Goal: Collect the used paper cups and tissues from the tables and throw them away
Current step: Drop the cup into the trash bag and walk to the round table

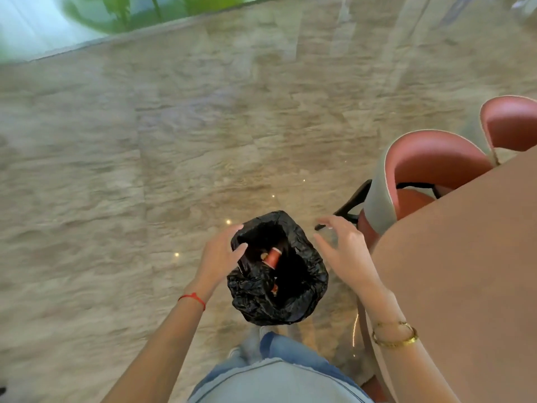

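Note:
A bin lined with a black plastic bag (305,289) stands on the floor right in front of me. Inside it lies a red paper cup (272,257), tilted, with a second reddish piece (274,289) lower down. My left hand (222,254) touches the bag's left rim, thumb and fingers spread. My right hand (344,245) hovers just right of the bin with fingers apart and nothing in it. No tissues show.
A brown table (465,271) fills the right side, its edge near my right arm. Two pink chairs (430,170) stand beyond it, one with black legs close to the bin. Marble floor (145,155) spreads left and ahead; plants sit at the top left.

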The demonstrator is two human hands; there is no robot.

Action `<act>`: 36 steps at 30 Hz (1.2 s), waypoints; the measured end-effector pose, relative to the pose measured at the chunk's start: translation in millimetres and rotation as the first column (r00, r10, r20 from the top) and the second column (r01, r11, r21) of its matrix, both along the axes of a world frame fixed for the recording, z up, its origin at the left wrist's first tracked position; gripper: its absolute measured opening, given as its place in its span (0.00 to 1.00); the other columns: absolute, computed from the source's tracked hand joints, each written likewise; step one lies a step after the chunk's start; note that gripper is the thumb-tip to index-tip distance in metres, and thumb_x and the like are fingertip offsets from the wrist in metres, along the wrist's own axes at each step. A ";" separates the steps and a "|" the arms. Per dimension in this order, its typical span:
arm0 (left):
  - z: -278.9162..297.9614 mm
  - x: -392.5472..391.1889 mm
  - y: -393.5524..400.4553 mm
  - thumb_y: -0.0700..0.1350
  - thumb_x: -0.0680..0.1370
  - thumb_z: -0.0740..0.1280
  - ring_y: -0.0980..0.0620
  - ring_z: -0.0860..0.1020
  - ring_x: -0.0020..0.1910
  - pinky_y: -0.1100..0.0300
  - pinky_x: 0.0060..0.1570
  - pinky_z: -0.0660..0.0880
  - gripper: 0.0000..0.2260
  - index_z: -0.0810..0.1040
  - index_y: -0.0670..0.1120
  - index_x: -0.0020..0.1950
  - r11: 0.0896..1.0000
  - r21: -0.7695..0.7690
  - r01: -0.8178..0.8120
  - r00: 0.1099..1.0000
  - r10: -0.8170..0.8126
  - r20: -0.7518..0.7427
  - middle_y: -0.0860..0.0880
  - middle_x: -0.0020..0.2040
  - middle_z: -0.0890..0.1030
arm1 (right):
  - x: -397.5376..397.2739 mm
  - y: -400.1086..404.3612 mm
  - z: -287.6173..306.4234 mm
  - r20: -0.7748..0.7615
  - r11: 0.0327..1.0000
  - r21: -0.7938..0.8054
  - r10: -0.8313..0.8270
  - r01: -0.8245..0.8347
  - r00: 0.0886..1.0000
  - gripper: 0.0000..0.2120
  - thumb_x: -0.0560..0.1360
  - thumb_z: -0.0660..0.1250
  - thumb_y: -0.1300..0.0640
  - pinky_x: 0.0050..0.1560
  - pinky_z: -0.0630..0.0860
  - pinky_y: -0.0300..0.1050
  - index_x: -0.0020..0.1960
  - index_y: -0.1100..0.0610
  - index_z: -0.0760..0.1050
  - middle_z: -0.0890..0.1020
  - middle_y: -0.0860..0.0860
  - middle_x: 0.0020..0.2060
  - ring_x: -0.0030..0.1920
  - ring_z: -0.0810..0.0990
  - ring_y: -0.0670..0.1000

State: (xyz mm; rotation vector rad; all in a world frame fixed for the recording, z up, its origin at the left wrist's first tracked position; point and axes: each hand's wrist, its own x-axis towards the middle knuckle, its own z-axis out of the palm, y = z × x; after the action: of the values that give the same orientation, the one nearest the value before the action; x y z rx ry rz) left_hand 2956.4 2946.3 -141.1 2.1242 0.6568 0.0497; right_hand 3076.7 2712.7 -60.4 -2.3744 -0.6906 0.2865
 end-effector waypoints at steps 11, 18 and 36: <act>77.6 -127.6 -2.0 0.45 0.77 0.69 0.57 0.73 0.63 0.63 0.64 0.67 0.17 0.76 0.48 0.66 0.881 0.219 -0.418 0.906 0.389 0.166 0.54 0.63 0.77 | -3.2 74.4 7.7 0.031 0.911 -0.011 0.413 -0.413 0.910 0.17 0.78 0.66 0.52 0.64 0.70 0.43 0.65 0.52 0.73 0.78 0.47 0.60 0.63 0.74 0.48; 91.3 -221.3 -31.0 0.46 0.77 0.69 0.60 0.73 0.62 0.75 0.61 0.62 0.17 0.76 0.48 0.66 0.666 0.286 -0.689 0.723 0.663 0.195 0.57 0.62 0.76 | -59.6 131.9 9.1 0.047 0.712 0.011 0.701 -0.703 0.711 0.15 0.78 0.65 0.52 0.64 0.68 0.41 0.64 0.52 0.73 0.78 0.46 0.60 0.64 0.73 0.47; 111.2 -558.6 -177.3 0.43 0.75 0.72 0.56 0.77 0.57 0.80 0.55 0.62 0.17 0.78 0.49 0.64 -0.041 0.347 -0.937 0.049 0.968 0.244 0.54 0.59 0.80 | -420.9 202.5 13.3 0.082 0.030 0.074 0.996 -0.997 0.036 0.16 0.76 0.68 0.55 0.60 0.65 0.34 0.63 0.55 0.75 0.80 0.48 0.58 0.60 0.76 0.47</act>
State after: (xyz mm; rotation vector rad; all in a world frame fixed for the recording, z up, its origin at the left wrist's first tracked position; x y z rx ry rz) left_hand 2397.8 2768.9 -29.9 1.4954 2.3217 1.0176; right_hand 2655.9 2915.1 -47.1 -1.2527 -2.2971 0.7882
